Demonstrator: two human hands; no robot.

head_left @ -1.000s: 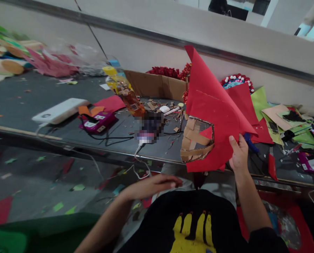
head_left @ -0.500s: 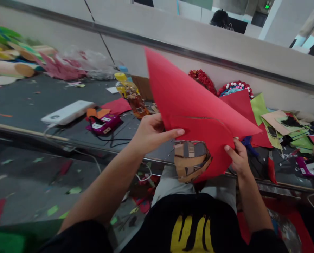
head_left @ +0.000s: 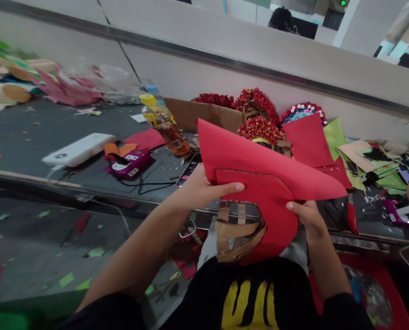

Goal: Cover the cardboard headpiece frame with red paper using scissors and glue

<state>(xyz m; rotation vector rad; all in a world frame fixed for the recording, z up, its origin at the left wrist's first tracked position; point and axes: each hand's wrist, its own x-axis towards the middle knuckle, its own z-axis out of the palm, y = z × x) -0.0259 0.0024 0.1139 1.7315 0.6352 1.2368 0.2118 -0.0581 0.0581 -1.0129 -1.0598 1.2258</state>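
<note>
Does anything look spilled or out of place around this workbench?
Yes, green paper scraps lie strewn over the floor below the bench, looking like dropped litter. The yellow-capped bottle also appears to lean, though the wide, slanted view may cause that; no spill shows around it.

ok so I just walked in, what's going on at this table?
Someone is holding a red-faced piece with brown cardboard strips across its lower left, in front of the table. The left hand grips its left side, thumb on the red face; the right hand holds the right edge. A red sheet flares up behind it; I can't tell whether they're joined. Beyond are a bottle and a phone.
</note>
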